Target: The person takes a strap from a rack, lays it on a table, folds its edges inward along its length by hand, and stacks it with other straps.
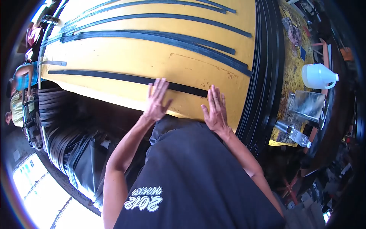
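Note:
A long black strip (110, 77), apparently rubber, lies flat across the near part of a yellow tabletop (126, 55). My left hand (155, 101) rests with extended fingers over the strip's middle, slightly blurred at the fingertips. At the strip's right end, my right hand (215, 110) is laid flat with its fingers stretched out and thumb apart. Neither hand grips anything. Farther back on the tabletop, several greyish-black strips (160, 16) run roughly parallel, some overlapping.
Long black strips (263, 68) hang along the table's right edge. Beyond stand a white jug (317, 76), a metal tin (308, 105) and a clear bottle (299, 136). Bundled black strips (57, 110) lie at lower left. A person in blue (32, 74) is at far left.

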